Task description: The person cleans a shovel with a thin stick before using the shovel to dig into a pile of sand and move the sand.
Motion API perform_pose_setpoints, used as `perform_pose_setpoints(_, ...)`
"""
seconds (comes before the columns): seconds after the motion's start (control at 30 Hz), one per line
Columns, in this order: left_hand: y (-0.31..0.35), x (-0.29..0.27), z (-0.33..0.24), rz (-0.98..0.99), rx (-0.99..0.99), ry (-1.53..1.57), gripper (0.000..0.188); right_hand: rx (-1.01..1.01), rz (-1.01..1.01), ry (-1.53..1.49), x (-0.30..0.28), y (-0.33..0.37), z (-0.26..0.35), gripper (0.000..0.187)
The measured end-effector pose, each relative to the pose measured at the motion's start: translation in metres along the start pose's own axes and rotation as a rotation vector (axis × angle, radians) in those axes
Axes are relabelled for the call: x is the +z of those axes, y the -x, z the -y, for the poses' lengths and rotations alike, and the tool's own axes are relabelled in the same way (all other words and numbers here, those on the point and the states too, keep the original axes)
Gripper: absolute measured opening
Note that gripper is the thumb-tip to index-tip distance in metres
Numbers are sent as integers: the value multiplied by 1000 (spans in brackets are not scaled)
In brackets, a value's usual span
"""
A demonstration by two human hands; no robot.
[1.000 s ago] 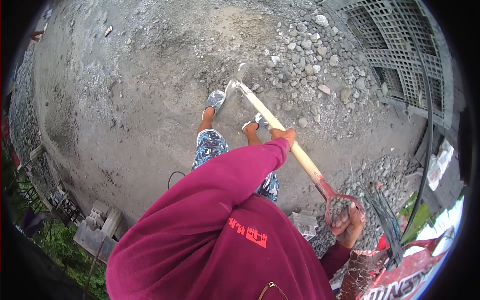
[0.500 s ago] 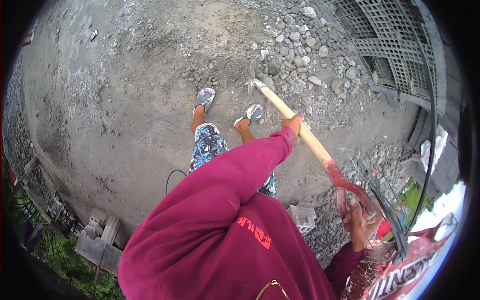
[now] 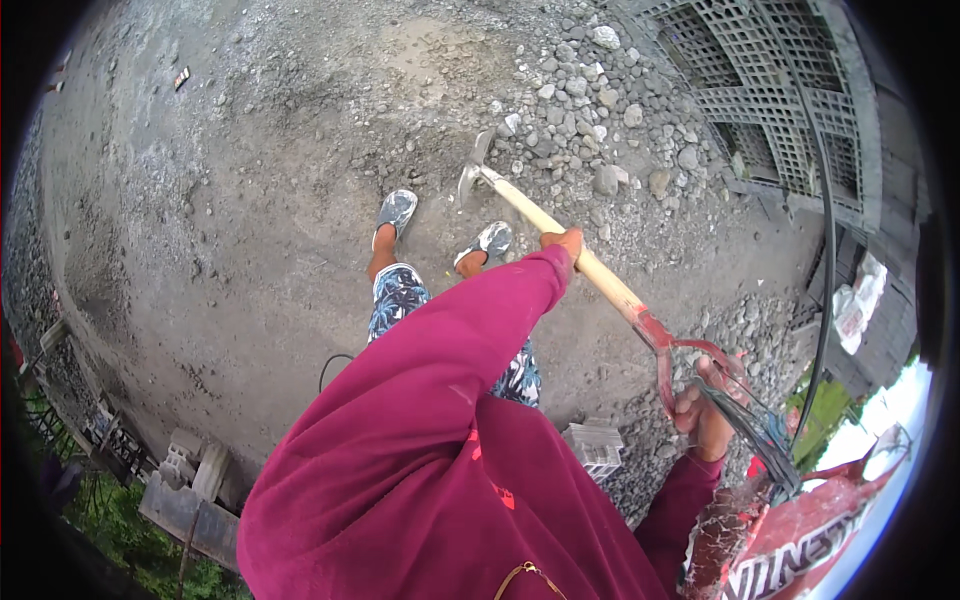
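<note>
I hold a shovel with a pale wooden shaft (image 3: pixel 600 280) and a red D-shaped grip (image 3: pixel 690 350). My left hand (image 3: pixel 563 240), in a maroon sleeve, is closed around the middle of the shaft. My right hand (image 3: pixel 703 415) grips the red handle at the lower right. The metal blade (image 3: pixel 472 168) rests tip-down on the grey ground at the edge of a heap of stones (image 3: pixel 600 110). My feet in grey slippers (image 3: pixel 396 212) stand just left of the blade.
Grey lattice panels (image 3: pixel 770 90) and a black hose (image 3: pixel 828 250) lie at the right. A concrete block (image 3: pixel 597 445) sits by my right side. More blocks (image 3: pixel 190 470) and grass are at the lower left. A red-and-white sack (image 3: pixel 800 550) is at the lower right.
The blade went right into the stones half a second ago and has come back left, closer to my feet. Both hands kept their grip on the shovel.
</note>
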State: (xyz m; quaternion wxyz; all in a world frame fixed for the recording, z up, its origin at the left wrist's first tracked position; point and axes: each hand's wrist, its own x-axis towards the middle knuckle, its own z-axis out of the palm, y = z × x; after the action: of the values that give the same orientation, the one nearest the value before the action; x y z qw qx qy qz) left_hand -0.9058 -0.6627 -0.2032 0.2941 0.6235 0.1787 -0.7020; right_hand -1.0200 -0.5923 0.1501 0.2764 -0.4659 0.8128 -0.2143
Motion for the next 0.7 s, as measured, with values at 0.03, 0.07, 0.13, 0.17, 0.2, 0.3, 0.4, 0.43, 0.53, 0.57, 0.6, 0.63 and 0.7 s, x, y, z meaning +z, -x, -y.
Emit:
perform_pose_setpoints(0.03, -5, 13, 2, 11, 28, -57, 33, 271, -31, -274, 11, -9, 33, 17)
perform_pose_setpoints(0.07, -8, 35, 0, 26, 65, -109, 34, 260, -25, -283, 7, -22, 34, 17)
perform_pose_setpoints(0.13, -21, 65, -1, 56, 48, -42, 37, 250, 134, -180, -15, -37, 30, 21)
perform_pose_setpoints(0.17, -15, 74, -1, 100, -7, -3, 36, 205, 138, -79, -16, -32, 32, 21)
perform_pose_setpoints(0.2, -8, 81, -2, 142, -59, 40, 34, 200, 126, -82, -19, -31, 24, 21)
perform_pose_setpoints(0.3, -17, 69, -19, 222, -69, 146, 31, 135, 233, 119, -15, -24, 39, 29)
perform_pose_setpoints(0.4, 6, 66, 0, 308, -30, 182, 28, -273, 20, 202, -19, 11, -8, 24)
perform_pose_setpoints(0.43, 22, 63, -1, 331, -30, 134, 25, -401, -57, 237, -22, 26, -25, 22)
perform_pose_setpoints(0.53, 11, 47, -17, 193, 193, -68, 32, -286, -95, 24, -17, 32, -28, 25)
perform_pose_setpoints(0.57, 1, 41, -28, 119, 204, -119, 30, -18, -36, -216, 2, 25, -4, 27)
perform_pose_setpoints(0.6, -9, 35, -46, 114, 216, -122, 30, 115, 1, -342, 20, 19, 1, 29)
perform_pose_setpoints(0.63, -20, 27, -63, 41, 242, -243, 30, 252, 25, -464, 39, 13, 6, 30)
perform_pose_setpoints(0.7, -36, 30, -82, -19, 269, -377, 30, 374, -78, -581, 79, 9, -18, 26)
